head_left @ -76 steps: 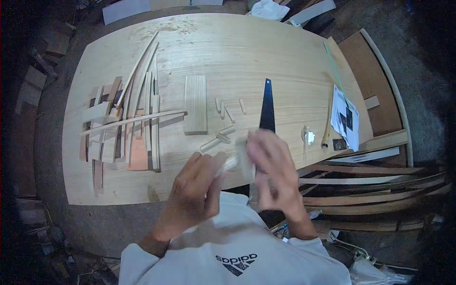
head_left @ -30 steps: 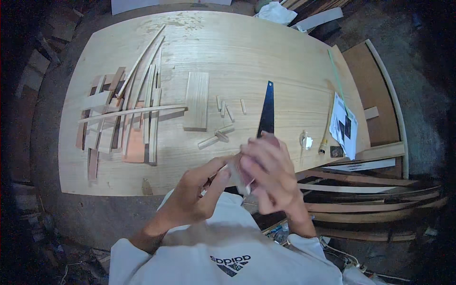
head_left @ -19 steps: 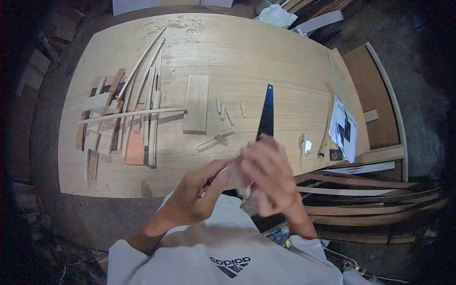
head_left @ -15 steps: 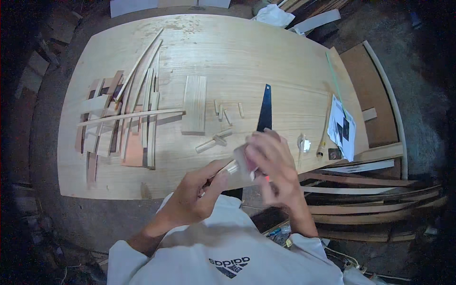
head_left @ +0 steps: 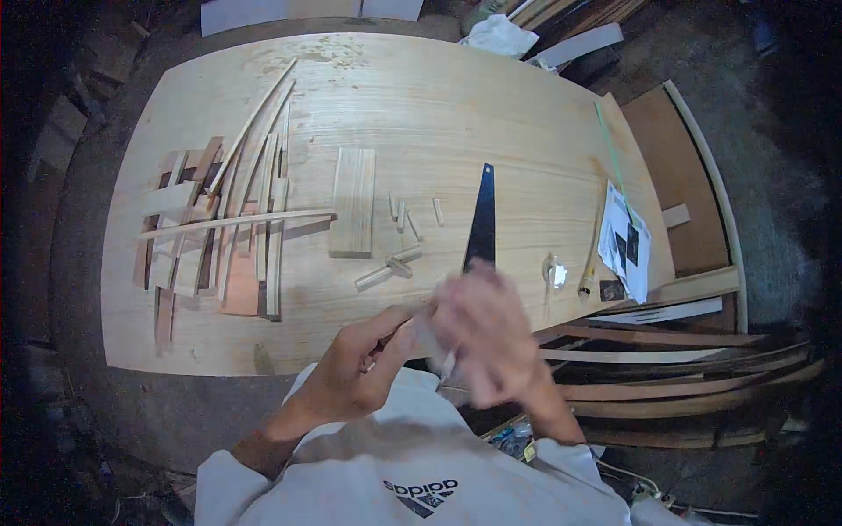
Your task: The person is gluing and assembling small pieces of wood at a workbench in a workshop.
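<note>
Closest in, both hands are held together just off the near edge of the surface (head_left: 175, 351), right above the white sweatshirt (head_left: 412, 465). The left hand (head_left: 351, 377) is curled, fingers pressed together around a small pale piece (head_left: 427, 336); what exactly it is can't be told, since it's mostly hidden between the hands. The right hand (head_left: 487, 337) is smeared with motion blur, so whether its grip is spread or pinching can't be told either. Compared with half a second back, the right hand has been shifted a bit lower and across the piece, while the left has hardly been moved. Over the last couple of seconds the same to-and-fro is seen, so it reads like a rubbing or smoothing stroke being repeated on the piece, with the work kept in the air, not set down.

Just past the hands, the dark saw blade (head_left: 481, 223) is left untouched, pointing away from the near edge. A few short pegs (head_left: 399, 215) and two longer sticks (head_left: 386, 267) are scattered beside it, next to a flat wooden block (head_left: 353, 202). Toward the left edge a pile of thin wood strips (head_left: 228, 228) is laid out. At the right edge a printed sheet (head_left: 627, 237) hangs over. Nothing on the surface appears to have been moved.
</note>
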Demonstrator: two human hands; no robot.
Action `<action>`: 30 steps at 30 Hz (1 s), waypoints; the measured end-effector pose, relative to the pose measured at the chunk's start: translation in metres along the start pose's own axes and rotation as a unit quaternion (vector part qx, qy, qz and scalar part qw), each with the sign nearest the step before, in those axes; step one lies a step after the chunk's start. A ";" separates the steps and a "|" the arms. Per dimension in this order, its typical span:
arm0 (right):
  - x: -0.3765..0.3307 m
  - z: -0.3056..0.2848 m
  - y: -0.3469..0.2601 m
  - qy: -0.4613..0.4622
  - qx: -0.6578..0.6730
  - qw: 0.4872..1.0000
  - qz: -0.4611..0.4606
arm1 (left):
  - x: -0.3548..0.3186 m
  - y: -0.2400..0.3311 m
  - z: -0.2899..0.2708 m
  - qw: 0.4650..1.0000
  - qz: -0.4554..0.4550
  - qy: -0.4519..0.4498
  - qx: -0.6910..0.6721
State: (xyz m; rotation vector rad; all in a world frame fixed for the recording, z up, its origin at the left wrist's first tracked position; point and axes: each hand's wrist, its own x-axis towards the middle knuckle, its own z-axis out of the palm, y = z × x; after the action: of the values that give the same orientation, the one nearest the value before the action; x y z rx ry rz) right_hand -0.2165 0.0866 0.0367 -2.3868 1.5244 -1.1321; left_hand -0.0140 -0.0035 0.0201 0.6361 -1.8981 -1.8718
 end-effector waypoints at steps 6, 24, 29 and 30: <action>-0.009 -0.004 0.054 0.039 -0.040 0.987 0.150 | -0.002 -0.001 0.000 0.995 -0.016 0.014 -0.100; 0.011 0.001 -0.019 0.076 -0.075 0.994 0.018 | -0.007 -0.002 -0.006 0.974 -0.064 -0.016 -0.215; 0.012 0.004 0.006 0.087 -0.032 0.984 0.151 | -0.009 -0.001 -0.007 0.990 -0.036 0.017 -0.136; 0.006 0.003 0.003 0.119 0.103 0.967 0.202 | -0.005 -0.003 -0.007 0.994 -0.020 0.008 -0.107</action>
State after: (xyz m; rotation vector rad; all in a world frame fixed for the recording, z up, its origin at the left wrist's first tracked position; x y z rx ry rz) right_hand -0.2151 0.0796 0.0360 -1.7511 1.7552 -1.4249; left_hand -0.0055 -0.0064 0.0173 0.6209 -1.6561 -2.0538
